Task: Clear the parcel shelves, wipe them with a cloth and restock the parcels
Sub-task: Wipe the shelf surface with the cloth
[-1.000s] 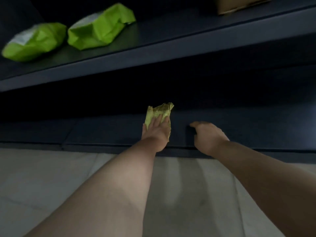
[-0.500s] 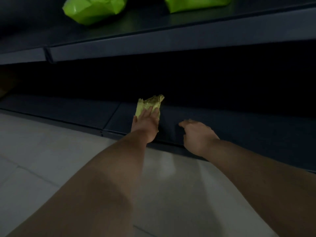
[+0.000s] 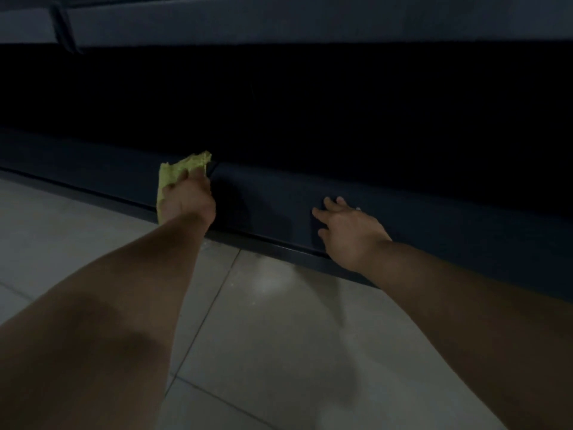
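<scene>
Your left fingers [image 3: 193,177] lie fairly flat on top of the yellow-green cloth [image 3: 181,166], pressing it down onto the bottom shelf [image 3: 434,218]. They are not closed round it as far as the view shows. The cloth's crumpled edge sticks out past your fingertips toward the back of the shelf, and a strip of it runs down the thumb side of your left hand [image 3: 187,201] to the shelf's front lip. The cloth sits right at a seam [image 3: 213,169] where two shelf panels meet.

Your right fingers [image 3: 330,202] are spread and relaxed, holding nothing. Your right hand [image 3: 352,232] rests on the shelf surface, well apart from the cloth, with the wrist over the front edge. Both bare forearms reach in from the lower corners of the view.

The bottom shelf is a dark navy board with a matte surface, running at a slant from the left edge down to the right. The space behind it is too dark to make out. Across the top runs the paler front edge of the upper shelf [image 3: 310,23], with a join or bracket [image 3: 63,34] near the left.

Below the shelf, the floor [image 3: 93,243] is pale grey tile with thin grout lines and a soft patch of reflected light between your arms.
</scene>
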